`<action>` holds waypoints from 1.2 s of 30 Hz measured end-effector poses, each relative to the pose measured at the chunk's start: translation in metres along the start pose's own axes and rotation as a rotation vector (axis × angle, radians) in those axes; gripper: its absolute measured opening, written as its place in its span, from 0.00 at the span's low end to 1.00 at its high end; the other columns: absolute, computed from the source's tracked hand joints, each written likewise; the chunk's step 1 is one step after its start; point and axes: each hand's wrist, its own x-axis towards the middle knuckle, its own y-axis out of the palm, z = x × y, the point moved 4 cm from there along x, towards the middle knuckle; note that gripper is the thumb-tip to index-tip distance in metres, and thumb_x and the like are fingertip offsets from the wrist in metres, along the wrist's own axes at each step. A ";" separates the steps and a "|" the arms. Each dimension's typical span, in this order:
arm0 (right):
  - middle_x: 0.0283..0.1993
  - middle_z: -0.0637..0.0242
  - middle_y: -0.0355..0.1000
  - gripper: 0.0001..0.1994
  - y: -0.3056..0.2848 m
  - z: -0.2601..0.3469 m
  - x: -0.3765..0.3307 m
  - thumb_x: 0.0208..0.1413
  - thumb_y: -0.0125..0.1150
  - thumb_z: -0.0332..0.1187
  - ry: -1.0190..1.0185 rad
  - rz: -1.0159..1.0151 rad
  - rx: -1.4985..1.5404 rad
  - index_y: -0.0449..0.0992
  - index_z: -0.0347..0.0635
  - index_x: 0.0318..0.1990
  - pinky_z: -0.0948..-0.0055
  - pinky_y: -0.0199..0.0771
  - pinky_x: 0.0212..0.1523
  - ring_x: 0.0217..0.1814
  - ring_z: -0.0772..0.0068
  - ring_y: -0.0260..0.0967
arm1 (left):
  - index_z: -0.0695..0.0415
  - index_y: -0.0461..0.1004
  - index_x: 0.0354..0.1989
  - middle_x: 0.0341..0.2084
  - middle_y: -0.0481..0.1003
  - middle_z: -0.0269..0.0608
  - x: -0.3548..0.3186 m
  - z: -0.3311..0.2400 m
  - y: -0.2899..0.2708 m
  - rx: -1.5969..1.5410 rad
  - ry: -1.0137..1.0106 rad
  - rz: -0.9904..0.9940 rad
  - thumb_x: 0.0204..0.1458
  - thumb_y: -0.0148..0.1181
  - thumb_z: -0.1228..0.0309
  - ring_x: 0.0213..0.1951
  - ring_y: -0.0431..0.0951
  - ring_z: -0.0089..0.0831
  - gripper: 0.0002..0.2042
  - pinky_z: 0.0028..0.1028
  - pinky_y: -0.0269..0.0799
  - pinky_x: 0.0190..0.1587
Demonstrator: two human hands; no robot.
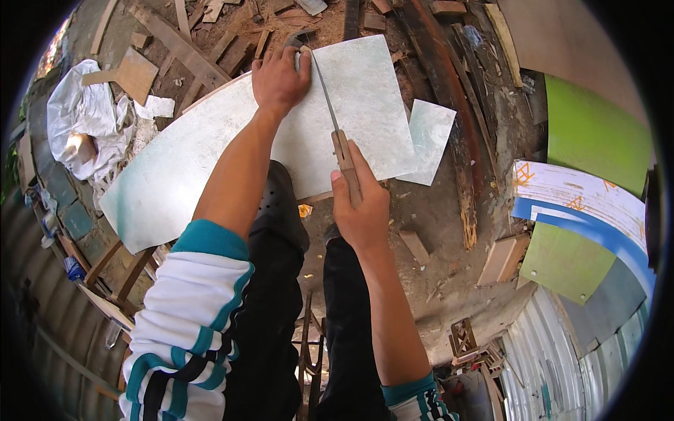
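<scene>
A large pale board [189, 154] with a whitish, mottled face lies across the middle. My left hand [281, 81] is curled over its far edge, the thumb close to the far end of a saw. That saw, seen nearly edge-on, has a wooden handle [347, 168] and a thin dark blade [326, 95] running across the board. My right hand [361, 210] is closed round the handle. Just beyond my left fingers is a dark curved object [298, 38], partly hidden. My left foot, in a black clog [281, 200] with holes, is at the board's near edge.
A smaller pale offcut [430, 144] pokes out at right, beside a long dark timber [456, 133]. Wood scraps [175, 42] litter the far ground. White plastic sheeting [81, 112] lies left. Green panels [590, 133] and corrugated metal [547, 351] stand right.
</scene>
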 end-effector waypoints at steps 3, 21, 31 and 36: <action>0.42 0.44 0.80 0.26 -0.029 0.018 -0.074 0.62 0.58 0.31 0.056 0.024 -0.002 0.66 0.31 0.67 0.68 0.78 0.40 0.39 0.62 0.82 | 0.56 0.77 0.49 0.47 0.79 0.44 -0.006 0.010 -0.001 0.006 -0.010 -0.013 0.65 0.43 0.51 0.55 0.74 0.40 0.22 0.42 0.59 0.61; 0.52 0.44 0.78 0.26 -0.056 0.011 -0.121 0.62 0.58 0.29 0.113 0.047 -0.014 0.65 0.32 0.68 0.70 0.78 0.45 0.48 0.58 0.82 | 0.57 0.76 0.50 0.49 0.78 0.46 -0.004 0.007 -0.001 0.029 -0.014 -0.014 0.65 0.43 0.50 0.55 0.74 0.41 0.23 0.41 0.61 0.59; 0.47 0.40 0.78 0.25 -0.009 -0.014 -0.009 0.63 0.58 0.32 -0.064 -0.027 -0.002 0.67 0.31 0.66 0.69 0.78 0.43 0.46 0.60 0.82 | 0.57 0.76 0.53 0.51 0.78 0.46 -0.003 0.004 0.001 0.024 -0.011 0.006 0.65 0.43 0.50 0.57 0.73 0.41 0.24 0.41 0.60 0.61; 0.52 0.43 0.78 0.25 -0.057 0.002 -0.127 0.63 0.58 0.31 0.008 0.019 -0.055 0.67 0.31 0.66 0.72 0.78 0.44 0.47 0.62 0.82 | 0.58 0.76 0.52 0.50 0.78 0.46 -0.006 0.010 -0.003 0.025 -0.020 -0.017 0.65 0.43 0.50 0.56 0.74 0.41 0.24 0.41 0.61 0.60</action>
